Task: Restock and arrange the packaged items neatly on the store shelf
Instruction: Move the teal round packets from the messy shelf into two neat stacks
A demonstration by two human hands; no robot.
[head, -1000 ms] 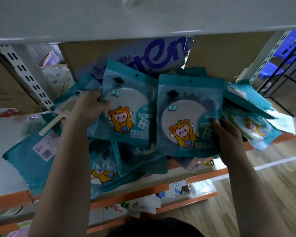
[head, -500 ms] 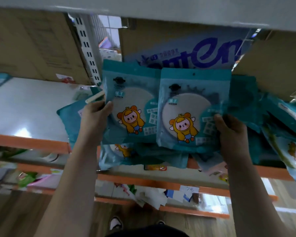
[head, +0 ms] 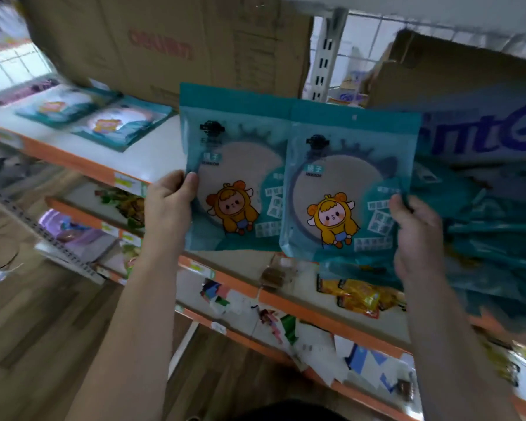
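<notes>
Teal plastic mirror packet (head: 234, 177) with a yellow cartoon figure stands upright in the left hand (head: 167, 205), thumb curled over its left edge. A matching second teal packet (head: 346, 189) overlaps its right side, pinched at the right edge by the right hand (head: 416, 235). Beyond those fingers lies a heap of teal packets (head: 483, 226) on the white, orange-edged shelf (head: 161, 153).

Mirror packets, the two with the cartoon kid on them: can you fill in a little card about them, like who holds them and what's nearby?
Held left: left packet, teal, upright, gripped at its left edge by the left hand
Held right: right packet, teal, gripped at its right edge by the right hand, overlapping the left packet in front
Picture: cartoon figure in a yellow hood on both
Shelf: white shelf with an orange edge
Lying flat: pair of flat packets, far left
Pile: jumbled teal pile behind the right hand
Behind: cardboard box
</notes>
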